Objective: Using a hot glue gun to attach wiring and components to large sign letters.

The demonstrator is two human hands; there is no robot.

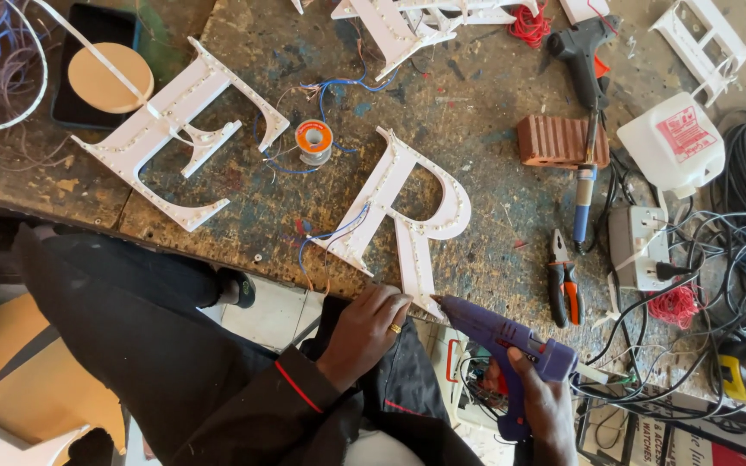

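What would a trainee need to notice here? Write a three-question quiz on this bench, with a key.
1. True or false: the right hand holds a purple glue gun whose nozzle points at the foot of the white letter R.
2. Which tool lies just right of the letter R? A) pliers with red and black handles B) a hammer C) a saw
3. Fill in: the left hand rests on the bottom of the letter ___.

Key: 1 true; 2 A; 3 R. The white letter E lies apart, further left on the workbench.
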